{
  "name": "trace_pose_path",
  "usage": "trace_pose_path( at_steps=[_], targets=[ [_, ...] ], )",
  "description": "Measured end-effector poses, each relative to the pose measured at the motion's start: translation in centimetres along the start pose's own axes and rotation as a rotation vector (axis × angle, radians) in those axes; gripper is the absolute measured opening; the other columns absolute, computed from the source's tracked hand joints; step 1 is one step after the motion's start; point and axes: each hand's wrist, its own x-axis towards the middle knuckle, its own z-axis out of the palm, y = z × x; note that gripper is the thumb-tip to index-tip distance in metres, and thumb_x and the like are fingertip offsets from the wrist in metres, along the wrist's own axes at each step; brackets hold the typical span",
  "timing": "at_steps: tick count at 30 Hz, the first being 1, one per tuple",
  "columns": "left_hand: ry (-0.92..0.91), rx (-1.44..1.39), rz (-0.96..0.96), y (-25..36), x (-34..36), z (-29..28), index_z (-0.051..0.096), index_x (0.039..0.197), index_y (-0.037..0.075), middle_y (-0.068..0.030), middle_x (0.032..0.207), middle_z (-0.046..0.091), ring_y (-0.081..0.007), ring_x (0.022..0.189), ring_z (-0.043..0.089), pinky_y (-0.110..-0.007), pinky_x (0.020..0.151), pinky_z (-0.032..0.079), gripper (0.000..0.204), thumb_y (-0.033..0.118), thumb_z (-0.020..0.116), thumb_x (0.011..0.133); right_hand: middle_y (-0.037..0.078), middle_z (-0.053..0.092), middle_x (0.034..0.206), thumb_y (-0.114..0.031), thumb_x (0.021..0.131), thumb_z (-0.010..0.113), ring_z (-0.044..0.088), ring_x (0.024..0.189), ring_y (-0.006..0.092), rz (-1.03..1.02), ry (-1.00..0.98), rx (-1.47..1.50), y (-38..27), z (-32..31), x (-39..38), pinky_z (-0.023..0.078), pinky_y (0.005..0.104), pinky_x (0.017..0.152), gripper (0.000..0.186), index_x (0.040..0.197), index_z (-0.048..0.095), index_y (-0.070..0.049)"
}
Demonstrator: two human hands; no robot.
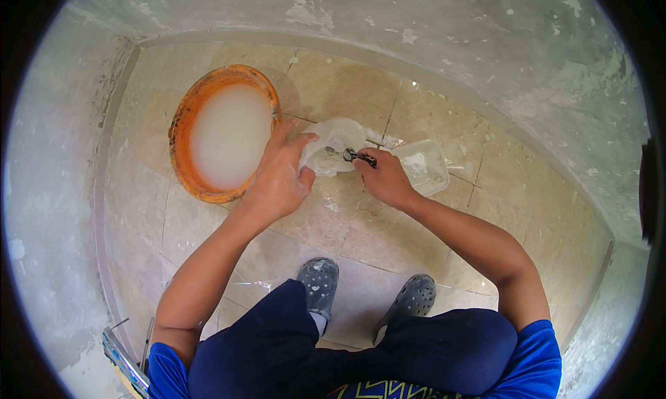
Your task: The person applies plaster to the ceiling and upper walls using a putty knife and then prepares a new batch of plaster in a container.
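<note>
My left hand [277,177] is at the right rim of an orange tub [177,146] of cloudy whitish liquid. Its thumb and fingers are spread apart beside a crumpled, translucent white plastic bag [343,132]; whether the fingertips touch the bag I cannot tell. My right hand [385,180] is closed around a small black tool [363,158] with a rounded end, which points left over the bag. Its exact kind is too small to make out. A clear rectangular plastic container [433,170] lies on the floor just right of my right hand.
Beige floor tiles [312,222] carry white specks and smears. Grey, patchy plastered walls [451,24] enclose the far side and both sides. My grey clogs [319,284] stand on the floor near me. A metal-edged object [125,357] is at the lower left.
</note>
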Motion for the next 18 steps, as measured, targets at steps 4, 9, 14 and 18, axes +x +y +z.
trace_pose_path(
  at_steps=[4, 9, 14, 18],
  targets=[
    [0.007, -0.069, -0.026, 0.4, 0.3, -0.2, 0.065, 0.132, 0.002, -0.0197, 0.151, 0.046, -0.0260, 0.100, 0.062, -0.035, 0.088, 0.055, 0.052, -0.009, 0.066, 0.081, 0.025, 0.073, 0.085, -0.026, 0.098, 0.065, 0.072, 0.080, 0.0427, 0.051, 0.009, 0.045, 0.1, -0.2, -0.2, 0.055, 0.0452, 0.077, 0.032, 0.110, 0.072, 0.003],
    [0.019, -0.113, -0.032, 0.8, 0.0, -0.4, 0.065, 0.129, 0.002, -0.0191, 0.151, 0.046, -0.0249, 0.098, 0.061, -0.035, 0.087, 0.055, 0.050, -0.009, 0.066, 0.080, 0.028, 0.072, 0.086, -0.023, 0.100, 0.062, 0.070, 0.083, 0.0466, -0.154, -0.001, -0.168, -2.0, -1.0, -2.1, 0.055, 0.0491, 0.078, 0.029, 0.107, 0.071, 0.004],
    [0.023, -0.063, 0.002, 0.9, -0.3, -0.4, 0.064, 0.127, 0.003, -0.0189, 0.150, 0.046, -0.0244, 0.097, 0.061, -0.035, 0.086, 0.055, 0.048, -0.008, 0.066, 0.080, 0.029, 0.071, 0.087, -0.022, 0.100, 0.061, 0.069, 0.084, 0.0488, -0.125, -0.059, -0.172, -1.1, -0.4, -1.7, 0.054, 0.0514, 0.079, 0.028, 0.106, 0.071, 0.004],
    [0.019, -0.106, -0.015, 0.8, -0.7, -0.1, 0.064, 0.126, 0.004, -0.0182, 0.150, 0.046, -0.0242, 0.096, 0.061, -0.035, 0.086, 0.055, 0.047, -0.008, 0.066, 0.080, 0.026, 0.072, 0.085, -0.024, 0.101, 0.060, 0.070, 0.074, 0.0390, -0.093, -0.151, -0.039, 0.6, 0.5, -1.1, 0.054, 0.0461, 0.073, 0.030, 0.103, 0.071, 0.003]
  ],
)
